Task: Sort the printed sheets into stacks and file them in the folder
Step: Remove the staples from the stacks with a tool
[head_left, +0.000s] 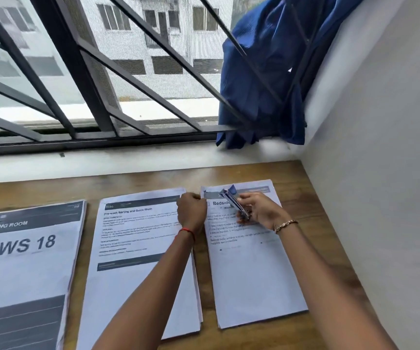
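Note:
Three stacks of printed sheets lie side by side on a wooden desk (312, 248). The left stack (27, 261) reads "LIVING ROOM WS 18". The middle stack (138, 248) is headed "Pre-wash Sorting and Quick Wash". The right stack (252, 274) begins "Bedside". My right hand (259, 209) holds a blue stapler (234, 200) over the top of the right stack, its jaw swung open. My left hand (191, 210) is curled into a fist at the middle stack's top right corner; whether it pinches anything is hidden. No folder is in view.
A white windowsill (103, 162) runs behind the desk under a barred window (103, 84). A bunched blue curtain (267, 72) hangs at the back right. A white wall (380, 173) borders the desk's right edge.

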